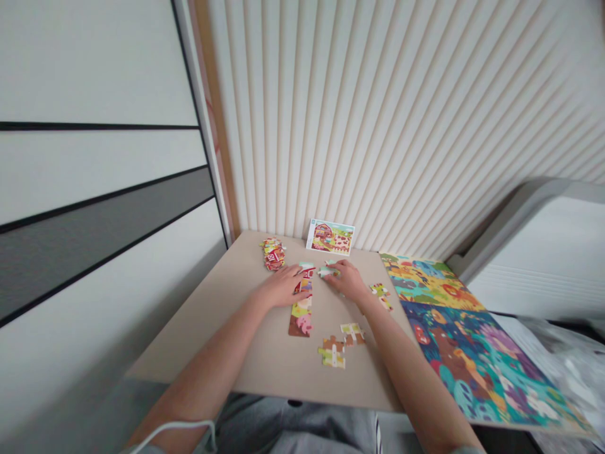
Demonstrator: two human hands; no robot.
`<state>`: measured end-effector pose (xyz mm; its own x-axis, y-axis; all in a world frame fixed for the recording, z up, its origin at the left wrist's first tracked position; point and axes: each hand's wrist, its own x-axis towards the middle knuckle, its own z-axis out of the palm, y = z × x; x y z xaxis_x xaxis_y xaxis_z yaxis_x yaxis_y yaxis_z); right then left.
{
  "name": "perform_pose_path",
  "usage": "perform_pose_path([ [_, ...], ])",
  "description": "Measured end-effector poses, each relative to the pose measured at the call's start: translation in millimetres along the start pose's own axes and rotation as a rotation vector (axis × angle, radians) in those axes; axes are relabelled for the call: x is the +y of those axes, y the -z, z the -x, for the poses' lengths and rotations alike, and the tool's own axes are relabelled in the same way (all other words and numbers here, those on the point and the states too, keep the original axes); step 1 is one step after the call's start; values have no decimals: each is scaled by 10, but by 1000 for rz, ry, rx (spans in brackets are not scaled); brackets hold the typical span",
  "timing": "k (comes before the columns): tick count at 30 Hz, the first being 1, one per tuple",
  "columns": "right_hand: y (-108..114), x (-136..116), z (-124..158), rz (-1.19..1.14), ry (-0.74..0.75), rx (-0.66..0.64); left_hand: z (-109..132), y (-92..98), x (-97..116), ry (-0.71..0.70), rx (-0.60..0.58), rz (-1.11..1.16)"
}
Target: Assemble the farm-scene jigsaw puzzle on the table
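Note:
My left hand (282, 285) rests with its fingertips at the top of a joined strip of jigsaw pieces (301, 313) showing a red barn and farm colours. My right hand (346, 281) pinches a pale green jigsaw piece (328, 272) just beyond those fingertips, and the two hands nearly meet. A heap of loose pieces (273, 254) lies beyond my left hand. Nearer me sit small joined groups of pieces (333, 352) (352, 334), and another group (380, 296) lies beside my right wrist. A farm picture card (329, 237) leans against the wall.
The beige table (212, 340) meets a pleated white wall (359, 126) at the back. A large, colourful printed puzzle box or board (454, 334) overhangs the table's right edge. A white panelled surface stands to the left, and crumpled plastic (562, 359) lies at far right.

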<state>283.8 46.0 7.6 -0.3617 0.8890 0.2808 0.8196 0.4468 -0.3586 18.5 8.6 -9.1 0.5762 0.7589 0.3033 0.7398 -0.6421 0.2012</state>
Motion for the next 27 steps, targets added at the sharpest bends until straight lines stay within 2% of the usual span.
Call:
perform_pose_path([
  [3, -135, -86, -61, 6, -13, -6, 0, 20, 10, -15, 5, 4],
  [7, -224, -66, -62, 30, -21, 6, -29, 13, 18, -11, 20, 30],
  [19, -181, -83, -11, 48, -22, 66, -78, -74, 30, 44, 16, -15],
  [21, -122, -8, -13, 68, -68, 123, -74, -68, 34, 43, 16, -14],
  [24, -13, 209, 5, 114, -221, 203, -70, -58, 41, 45, 16, 2],
  [27, 55, 448, 54, 171, -363, 211, -69, -56, 43, 48, 13, 14],
])
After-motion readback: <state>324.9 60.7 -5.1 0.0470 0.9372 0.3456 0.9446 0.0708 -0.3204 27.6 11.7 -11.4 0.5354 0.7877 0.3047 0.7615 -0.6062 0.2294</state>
